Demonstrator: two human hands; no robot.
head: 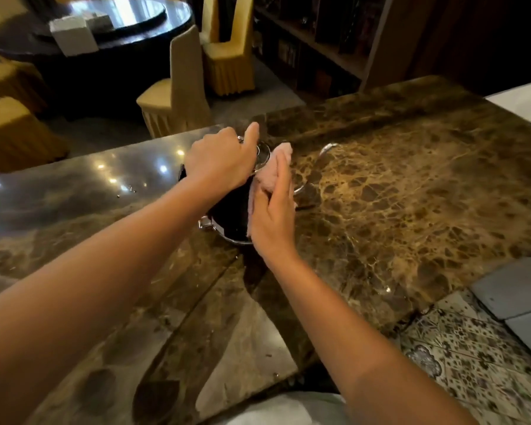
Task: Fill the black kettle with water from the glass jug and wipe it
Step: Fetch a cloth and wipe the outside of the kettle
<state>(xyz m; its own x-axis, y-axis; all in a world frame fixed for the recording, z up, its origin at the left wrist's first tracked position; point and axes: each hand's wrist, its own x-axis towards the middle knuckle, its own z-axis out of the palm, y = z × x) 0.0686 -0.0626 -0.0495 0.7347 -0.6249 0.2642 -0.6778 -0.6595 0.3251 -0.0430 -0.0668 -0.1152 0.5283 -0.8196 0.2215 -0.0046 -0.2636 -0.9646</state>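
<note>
Wiping step, we judge; left hand (221, 162) grips black kettle (230, 207); right hand (273, 216), fingers straight, presses pink cloth (273, 161); next, sweep round.

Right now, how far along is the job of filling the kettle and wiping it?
Pouring looks done: the glass jug rests on the counter beside the kettle, in neither hand. The water level is hidden. In hand: the left hand grips the kettle's top and the right hand presses a pink cloth against its side. Left: finishing the wipe.
</note>
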